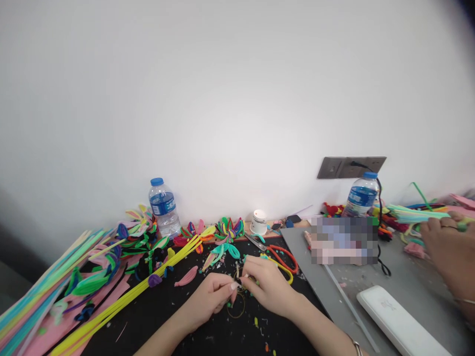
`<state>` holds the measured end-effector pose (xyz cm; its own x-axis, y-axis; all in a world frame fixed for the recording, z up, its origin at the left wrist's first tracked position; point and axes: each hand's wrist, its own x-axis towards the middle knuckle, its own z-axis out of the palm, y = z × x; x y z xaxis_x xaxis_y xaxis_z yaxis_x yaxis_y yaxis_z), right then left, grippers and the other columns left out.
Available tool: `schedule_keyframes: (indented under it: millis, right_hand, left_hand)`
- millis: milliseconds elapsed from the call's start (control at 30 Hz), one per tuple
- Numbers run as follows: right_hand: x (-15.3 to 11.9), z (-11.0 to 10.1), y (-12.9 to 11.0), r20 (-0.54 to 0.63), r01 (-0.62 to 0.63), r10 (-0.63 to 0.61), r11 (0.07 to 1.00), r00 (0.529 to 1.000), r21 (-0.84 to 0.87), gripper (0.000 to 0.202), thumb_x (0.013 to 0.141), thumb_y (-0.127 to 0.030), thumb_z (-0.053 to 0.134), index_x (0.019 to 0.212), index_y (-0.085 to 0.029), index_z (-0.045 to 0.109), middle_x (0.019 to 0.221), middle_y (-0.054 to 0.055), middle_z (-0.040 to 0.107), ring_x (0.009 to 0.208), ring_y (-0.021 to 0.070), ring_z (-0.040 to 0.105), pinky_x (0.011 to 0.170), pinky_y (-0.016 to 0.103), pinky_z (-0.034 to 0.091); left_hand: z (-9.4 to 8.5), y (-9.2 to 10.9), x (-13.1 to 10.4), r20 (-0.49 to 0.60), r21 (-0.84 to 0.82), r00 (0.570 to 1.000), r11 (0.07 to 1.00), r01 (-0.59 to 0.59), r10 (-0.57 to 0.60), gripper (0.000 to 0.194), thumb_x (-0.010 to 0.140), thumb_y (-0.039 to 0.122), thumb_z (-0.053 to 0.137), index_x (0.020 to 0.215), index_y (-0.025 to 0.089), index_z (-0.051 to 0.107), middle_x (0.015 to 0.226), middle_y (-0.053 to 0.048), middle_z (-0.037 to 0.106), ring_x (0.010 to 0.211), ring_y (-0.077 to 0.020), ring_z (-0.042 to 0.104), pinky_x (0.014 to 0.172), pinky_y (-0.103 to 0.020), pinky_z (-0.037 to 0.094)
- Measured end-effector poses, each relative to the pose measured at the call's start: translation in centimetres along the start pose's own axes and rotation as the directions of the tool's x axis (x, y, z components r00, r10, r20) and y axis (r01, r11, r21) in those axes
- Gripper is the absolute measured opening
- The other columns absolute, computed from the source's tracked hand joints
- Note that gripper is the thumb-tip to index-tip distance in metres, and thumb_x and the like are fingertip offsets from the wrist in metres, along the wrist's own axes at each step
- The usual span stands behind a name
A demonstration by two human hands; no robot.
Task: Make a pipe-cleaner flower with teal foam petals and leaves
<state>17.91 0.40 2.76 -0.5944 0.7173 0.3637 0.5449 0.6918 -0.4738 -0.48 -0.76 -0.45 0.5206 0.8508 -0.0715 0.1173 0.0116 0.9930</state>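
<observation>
My left hand (212, 296) and my right hand (265, 284) meet above the black mat (148, 321), fingertips pinched close together. Between them is a small black piece (238, 281), which both hands appear to grip; its shape is mostly hidden by the fingers. A thin wire ring (236, 305) shows just beneath the fingertips. Behind my right hand lie orange-handled scissors (284, 257) and a yellow-handled pair (289, 274). A teal bent pipe-cleaner piece (226, 250) and a pink petal-shaped one (187, 276) rest beyond my left hand.
Pipe cleaners (129, 296) spread over the left side. Two water bottles (163, 210) (361, 195) and a paper cup (259, 223) stand near the wall. A white device (401, 321) lies on the grey board (315, 267). Another person's hand (447, 247) is at the right.
</observation>
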Motion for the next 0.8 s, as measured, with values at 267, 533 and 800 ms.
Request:
schedule_keyframes:
  millis: [267, 533, 800]
  right_hand:
    - [0.3, 1.0, 0.5, 0.199, -0.352, 0.299, 0.87, 0.933, 0.345, 0.024, 0.076, -0.008, 0.042, 0.054, -0.014, 0.05, 0.049, -0.004, 0.045, 0.047, 0.0075, 0.038, 0.045, 0.018, 0.026]
    - [0.6, -1.6, 1.2, -0.07, 0.017, -0.004, 0.983, 0.998, 0.185, 0.032, 0.083, -0.006, 0.04, 0.105, -0.019, 0.059, 0.097, 0.006, 0.058, 0.09, 0.0156, 0.053, 0.079, 0.028, 0.043]
    - [0.0, -1.5, 0.4, 0.08, 0.176, -0.174, 0.984, 0.981, -0.018, 0.017, 0.088, -0.027, 0.047, 0.095, -0.02, 0.061, 0.094, 0.005, 0.059, 0.087, 0.0148, 0.054, 0.077, 0.025, 0.041]
  left_hand:
    - [0.8, 0.2, -0.3, -0.048, 0.541, 0.963, 0.817, -0.199, 0.266, 0.035, 0.087, 0.03, 0.037, 0.056, 0.016, 0.044, 0.053, 0.004, 0.035, 0.051, -0.0089, 0.033, 0.053, -0.024, 0.022]
    - [-0.4, 0.0, 0.0, 0.132, -0.407, 0.982, 0.896, 0.178, -0.135, 0.031, 0.078, 0.041, 0.054, 0.061, 0.017, 0.046, 0.04, 0.012, 0.018, 0.037, -0.0043, 0.007, 0.038, -0.02, 0.007]
    - [-0.6, 0.1, -0.2, 0.197, -0.487, 0.963, 0.834, 0.259, -0.184, 0.029, 0.076, 0.037, 0.059, 0.062, 0.015, 0.048, 0.041, 0.012, 0.017, 0.037, -0.0033, 0.007, 0.037, -0.019, 0.005]
